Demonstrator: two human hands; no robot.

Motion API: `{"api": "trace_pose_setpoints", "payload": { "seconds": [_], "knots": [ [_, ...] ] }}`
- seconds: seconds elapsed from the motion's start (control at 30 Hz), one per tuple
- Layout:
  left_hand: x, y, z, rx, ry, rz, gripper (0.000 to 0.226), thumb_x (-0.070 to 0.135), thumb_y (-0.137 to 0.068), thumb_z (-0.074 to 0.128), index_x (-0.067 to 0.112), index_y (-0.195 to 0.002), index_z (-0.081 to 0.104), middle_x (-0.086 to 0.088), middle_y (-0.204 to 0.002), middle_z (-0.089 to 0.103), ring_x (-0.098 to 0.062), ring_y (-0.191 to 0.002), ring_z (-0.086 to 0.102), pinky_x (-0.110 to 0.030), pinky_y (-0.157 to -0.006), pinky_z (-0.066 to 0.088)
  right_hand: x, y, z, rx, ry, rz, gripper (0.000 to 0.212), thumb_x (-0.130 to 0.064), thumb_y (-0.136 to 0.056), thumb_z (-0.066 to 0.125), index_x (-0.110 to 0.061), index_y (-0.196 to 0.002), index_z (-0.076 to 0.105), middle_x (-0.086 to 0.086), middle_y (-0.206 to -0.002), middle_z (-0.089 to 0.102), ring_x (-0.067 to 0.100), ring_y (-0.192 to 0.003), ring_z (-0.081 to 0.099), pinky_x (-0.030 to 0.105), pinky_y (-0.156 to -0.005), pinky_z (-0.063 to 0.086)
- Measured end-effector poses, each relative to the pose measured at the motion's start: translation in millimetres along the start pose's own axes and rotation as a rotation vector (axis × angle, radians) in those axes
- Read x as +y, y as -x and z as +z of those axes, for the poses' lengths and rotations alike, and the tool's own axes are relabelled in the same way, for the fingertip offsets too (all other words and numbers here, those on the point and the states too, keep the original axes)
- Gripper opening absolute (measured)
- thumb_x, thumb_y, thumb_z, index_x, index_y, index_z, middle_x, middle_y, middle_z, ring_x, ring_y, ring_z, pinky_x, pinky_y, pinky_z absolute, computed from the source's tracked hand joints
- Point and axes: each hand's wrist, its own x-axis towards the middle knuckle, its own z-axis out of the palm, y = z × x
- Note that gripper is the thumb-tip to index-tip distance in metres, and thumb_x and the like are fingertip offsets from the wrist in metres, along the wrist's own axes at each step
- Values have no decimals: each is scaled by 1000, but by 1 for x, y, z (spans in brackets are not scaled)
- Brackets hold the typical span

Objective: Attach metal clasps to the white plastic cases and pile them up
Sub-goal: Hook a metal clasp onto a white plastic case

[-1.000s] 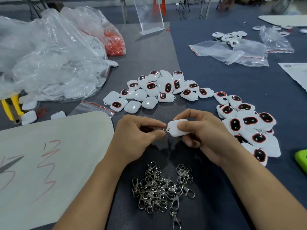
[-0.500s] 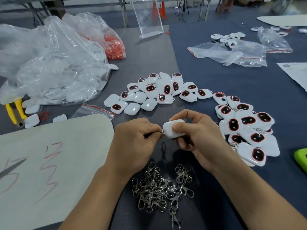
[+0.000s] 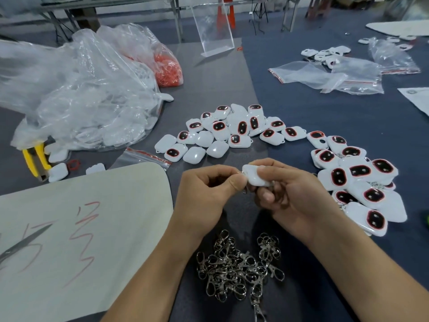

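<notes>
Since my left hand (image 3: 204, 196) had closed in on my right hand (image 3: 294, 198), its thumb and forefinger pinched the metal clasp (image 3: 241, 173) at the corner of the white case (image 3: 255, 177) that my curled right fingers gripped, so attachment seemed nearly done.

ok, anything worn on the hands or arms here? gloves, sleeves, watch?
Nothing worn. The left hand and right hand are bare: no gloves, no rings visible. The left forearm and right forearm are bare to the frame edge: no sleeves, watch or wristband.
</notes>
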Motion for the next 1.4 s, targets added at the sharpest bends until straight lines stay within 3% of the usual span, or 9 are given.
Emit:
{"api": "trace_pose_setpoints", "payload": {
  "seconds": [0.2, 0.33, 0.47, 0.63, 0.7, 0.9, 1.1, 1.23, 1.4],
  "knots": [
    [-1, -4, 3, -59, 33, -29, 10, 22, -85, 77, 28, -79, 83, 7, -60, 64, -4, -58, 51, -17, -57, 42, -2, 2, -1, -3, -8, -9, 12, -6, -78, 61, -3, -89, 66, 15, -63, 59, 11, -38, 42, 19, -37, 28],
    [1, -3, -6, -79, -279, 205, 9, 15, -84, 80, 23, -80, 81, 11, -63, 64, -3, -59, 55, -15, -59, 41, 0, 2, -2, 86, 83, -36, 15, 2, -90, 57, -6, -86, 69, 17, -68, 63, 14, -39, 41, 22, -39, 25],
    [2, 3, -9, -105, -689, 413, 19, 26, -89, 69, 15, -76, 76, 6, -63, 56, -12, -63, 53, -30, -63, 41, 5, 2, 1, 153, 176, -93, 17, 3, -88, 61, -8, -81, 71, 16, -66, 63, 14, -36, 40, 22, -43, 24],
    [1, 1, -4, -82, -976, 553, 18, 19, -84, 68, 12, -68, 72, 0, -61, 56, -21, -57, 49, -27, -61, 24, 14, 2, 5, 225, 532, -383, 16, 2, -84, 66, -12, -78, 70, 7, -59, 61, 14, -42, 44, 24, -43, 37],
    [-1, 2, -4, -56, -898, 475, 14, 21, -86, 70, 16, -74, 75, 5, -63, 58, -16, -61, 51, -27, -62, 31, 13, 3, 5, 216, 488, -377, 17, 2, -86, 65, -13, -78, 70, 9, -60, 62, 15, -40, 45, 23, -41, 35],
    [-6, -2, 1, -112, -49, 38, 15, 13, -84, 77, 28, -85, 82, 14, -65, 69, 2, -58, 54, -13, -59, 43, 0, 1, 4, 118, 48, -47, 18, 0, -92, 56, -8, -85, 71, 14, -62, 63, 13, -38, 42, 21, -39, 25],
    [-5, -5, 2, -159, 128, -96, 12, 25, -81, 72, 22, -81, 83, 8, -52, 53, -5, -53, 40, -15, -52, 35, 2, 0, 3, 64, -99, 22, 17, 0, -93, 52, -5, -88, 68, 12, -62, 60, 12, -37, 41, 21, -37, 28],
    [-6, -4, -3, -80, -179, 34, 13, 17, -86, 78, 27, -80, 82, 9, -57, 61, -2, -56, 49, -19, -56, 39, 4, 1, 3, 152, 114, -127, 18, 2, -92, 58, -10, -85, 70, 12, -65, 65, 13, -38, 42, 20, -38, 29],
    [-5, 1, -3, -103, -931, 505, 23, 26, -91, 62, 15, -75, 74, 5, -63, 55, -16, -60, 46, -32, -60, 32, 20, 8, 6, 298, 856, -585, 17, -10, -88, 67, -26, -84, 67, 1, -65, 63, 5, -48, 44, 20, -45, 37]
  ]
}}
